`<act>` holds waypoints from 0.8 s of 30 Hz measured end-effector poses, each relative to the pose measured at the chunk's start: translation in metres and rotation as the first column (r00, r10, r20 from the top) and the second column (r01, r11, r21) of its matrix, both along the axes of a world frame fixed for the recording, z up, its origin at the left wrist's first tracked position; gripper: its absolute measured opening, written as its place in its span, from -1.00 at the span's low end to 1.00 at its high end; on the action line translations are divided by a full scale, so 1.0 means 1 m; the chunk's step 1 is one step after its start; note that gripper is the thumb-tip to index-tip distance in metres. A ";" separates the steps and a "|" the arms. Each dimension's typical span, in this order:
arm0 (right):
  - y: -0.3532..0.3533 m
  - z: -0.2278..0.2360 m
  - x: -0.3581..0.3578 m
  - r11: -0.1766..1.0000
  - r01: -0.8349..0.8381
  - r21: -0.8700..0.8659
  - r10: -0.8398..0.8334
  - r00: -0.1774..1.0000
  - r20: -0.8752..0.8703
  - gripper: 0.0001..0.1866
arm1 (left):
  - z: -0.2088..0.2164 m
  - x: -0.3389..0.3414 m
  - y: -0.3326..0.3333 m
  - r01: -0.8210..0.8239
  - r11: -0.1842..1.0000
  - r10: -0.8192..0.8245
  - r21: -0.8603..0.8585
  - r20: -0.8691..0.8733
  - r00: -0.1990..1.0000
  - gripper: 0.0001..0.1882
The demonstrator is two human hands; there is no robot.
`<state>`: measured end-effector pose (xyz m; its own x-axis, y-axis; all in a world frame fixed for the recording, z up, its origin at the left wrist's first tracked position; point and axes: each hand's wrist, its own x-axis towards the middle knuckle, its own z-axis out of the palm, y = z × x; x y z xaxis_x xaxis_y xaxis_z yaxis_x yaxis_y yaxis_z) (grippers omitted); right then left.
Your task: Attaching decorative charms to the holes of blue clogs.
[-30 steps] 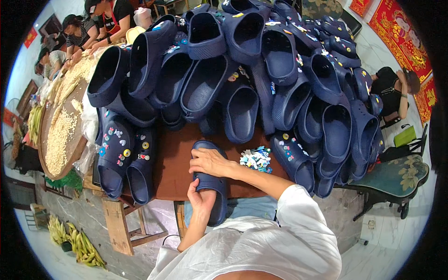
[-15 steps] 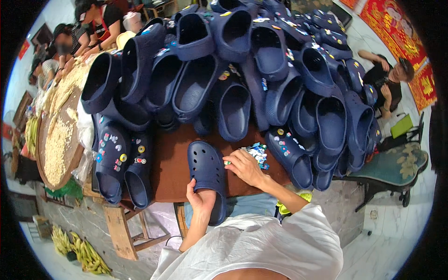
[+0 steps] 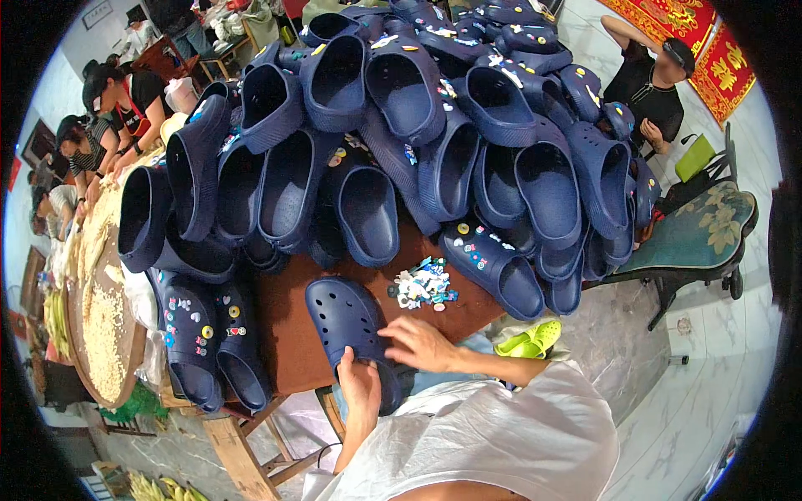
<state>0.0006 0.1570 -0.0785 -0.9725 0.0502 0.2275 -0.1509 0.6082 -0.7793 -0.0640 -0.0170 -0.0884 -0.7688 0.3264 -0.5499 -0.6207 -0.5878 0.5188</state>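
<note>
A plain navy clog (image 3: 341,313) with round holes in its upper lies toe-away at the table's near edge. My left hand (image 3: 361,386) grips it at the opening, fingers inside and thumb outside. My right hand (image 3: 420,344) hovers at the clog's right side, its fingers apart and bent; no item shows in them. Beyond that hand, a small heap of colourful shoe charms (image 3: 424,285) lies on the brown tabletop (image 3: 292,334). Two navy clogs with charms fitted, one (image 3: 190,342) beside the other (image 3: 237,338), rest at the table's left edge.
A large pile of navy clogs (image 3: 368,213) covers the table's far side. To the left, people work around a round tray (image 3: 117,367) of pale pieces. A wooden stool (image 3: 238,455), lime-green clogs (image 3: 530,341) and a chair (image 3: 693,221) surround the table; someone sits at right.
My right hand has moved nearer and its pinch on a small charm has loosened. My left hand still holds the clog. The whole view has shifted and turned.
</note>
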 end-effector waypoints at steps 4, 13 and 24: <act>-0.017 0.007 0.020 0.996 -0.065 -0.059 0.074 0.985 0.156 -0.18 | 0.024 0.016 -0.001 0.021 1.000 -0.021 0.014 -0.034 0.999 -0.69; -0.015 -0.004 0.055 0.977 0.049 -0.206 0.039 0.915 0.401 -0.30 | 0.062 0.043 0.021 0.025 0.998 -0.041 -0.056 -0.309 0.950 -0.51; 0.008 -0.004 0.073 0.798 0.229 -0.558 -0.157 0.972 0.175 -0.22 | 0.082 0.039 0.047 0.514 0.846 -0.467 -0.142 -0.662 0.586 -0.49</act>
